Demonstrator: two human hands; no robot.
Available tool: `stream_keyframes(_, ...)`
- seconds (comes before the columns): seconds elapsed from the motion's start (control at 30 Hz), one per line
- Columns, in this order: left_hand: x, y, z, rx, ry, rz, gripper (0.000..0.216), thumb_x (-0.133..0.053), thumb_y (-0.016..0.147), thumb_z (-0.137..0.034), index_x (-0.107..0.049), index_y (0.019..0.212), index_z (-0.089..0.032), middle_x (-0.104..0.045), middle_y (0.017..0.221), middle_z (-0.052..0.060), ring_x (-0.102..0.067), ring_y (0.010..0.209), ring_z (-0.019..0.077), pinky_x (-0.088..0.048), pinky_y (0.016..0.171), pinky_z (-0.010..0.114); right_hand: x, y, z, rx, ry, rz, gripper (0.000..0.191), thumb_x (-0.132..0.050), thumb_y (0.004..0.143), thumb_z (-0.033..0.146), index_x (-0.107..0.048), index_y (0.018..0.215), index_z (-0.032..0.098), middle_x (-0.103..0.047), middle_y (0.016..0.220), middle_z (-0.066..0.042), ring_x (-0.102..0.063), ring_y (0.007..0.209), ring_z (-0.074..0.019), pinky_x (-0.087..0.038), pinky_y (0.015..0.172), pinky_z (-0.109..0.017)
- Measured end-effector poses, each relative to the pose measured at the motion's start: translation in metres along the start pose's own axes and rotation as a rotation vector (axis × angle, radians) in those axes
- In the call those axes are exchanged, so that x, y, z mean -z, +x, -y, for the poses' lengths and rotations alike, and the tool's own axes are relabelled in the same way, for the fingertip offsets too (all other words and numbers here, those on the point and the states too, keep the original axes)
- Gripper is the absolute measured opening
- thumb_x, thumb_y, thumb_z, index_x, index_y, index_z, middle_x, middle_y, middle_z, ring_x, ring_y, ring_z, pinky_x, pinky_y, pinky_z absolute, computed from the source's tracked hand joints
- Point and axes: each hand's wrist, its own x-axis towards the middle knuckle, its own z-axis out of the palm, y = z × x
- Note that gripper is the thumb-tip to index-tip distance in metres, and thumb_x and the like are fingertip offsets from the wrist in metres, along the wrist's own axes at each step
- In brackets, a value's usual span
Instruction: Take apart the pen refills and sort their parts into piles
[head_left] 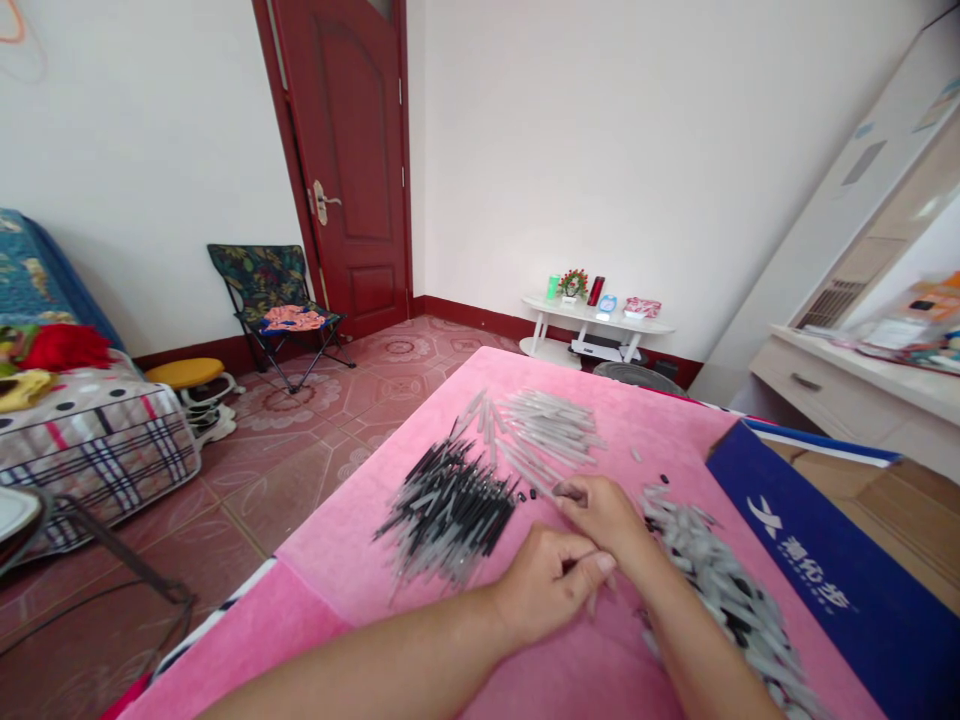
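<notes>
My left hand (551,580) is closed above the pink cloth, thumb pressed against the curled fingers; what it pinches is blurred and mostly hidden. Crossing just beyond it, my right hand (604,515) has its fingers curled down at the near ends of some whitish tubes; I cannot make out what is in them. These slim tubes, like pen barrels (551,425), lie in a loose pile farther back. Left of my hands spreads a heap of thin black-and-grey sticks, like pen refills (450,510). Under and beyond my right forearm lies a pile of short translucent pieces, like pen caps (720,570).
A pink cloth (405,540) covers the table. Small black pieces (533,494) lie near my right fingertips. At the right edge stands an open blue cardboard box (795,540). Beyond are a low white shelf (600,318), a folding chair (259,280) and a red door (345,150).
</notes>
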Motion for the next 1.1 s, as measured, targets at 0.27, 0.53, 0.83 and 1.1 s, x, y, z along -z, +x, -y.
stream_keyframes(0.27,0.001,0.001,0.003,0.022,-0.018,-0.006,0.046,-0.037,0.081,-0.046,-0.06,0.066,-0.01,-0.048,0.048,0.0,-0.046,0.046,0.0082,-0.04,0.052,0.019,-0.012,0.009,-0.008,-0.067,-0.164,-0.171,0.022,-0.045,0.069,0.021,-0.066,0.077,0.019,-0.068,0.079,-0.005,-0.06,0.073,-0.0164,-0.039,0.062,-0.023)
stream_keyframes(0.53,0.001,0.0,0.002,0.004,-0.004,-0.007,0.045,-0.037,0.082,-0.045,-0.062,0.068,-0.009,-0.05,0.049,0.0,-0.046,0.046,0.0079,-0.038,0.05,0.018,-0.017,0.011,-0.004,-0.004,-0.157,-0.103,0.02,-0.044,0.068,0.02,-0.064,0.07,0.018,-0.066,0.071,-0.003,-0.058,0.067,-0.0143,-0.038,0.06,-0.021)
stream_keyframes(0.83,0.032,0.017,-0.008,0.052,0.399,-0.128,0.032,-0.046,0.077,-0.039,-0.067,0.073,-0.014,-0.064,0.067,0.002,-0.054,0.06,0.0124,-0.04,0.057,0.02,-0.023,0.006,-0.015,-0.13,-0.187,-0.177,0.022,-0.044,0.072,0.025,-0.064,0.077,0.019,-0.067,0.076,-0.006,-0.061,0.071,-0.0172,-0.037,0.058,-0.022)
stream_keyframes(1.1,0.139,0.076,-0.006,0.356,0.946,-0.265,0.016,-0.06,0.066,-0.022,-0.069,0.078,-0.021,-0.068,0.08,0.002,-0.059,0.074,0.0145,-0.042,0.065,0.022,-0.029,0.002,-0.019,-0.167,-0.004,-0.294,0.02,-0.048,0.069,0.023,-0.066,0.078,0.019,-0.067,0.074,-0.005,-0.06,0.069,-0.017,-0.04,0.06,-0.022)
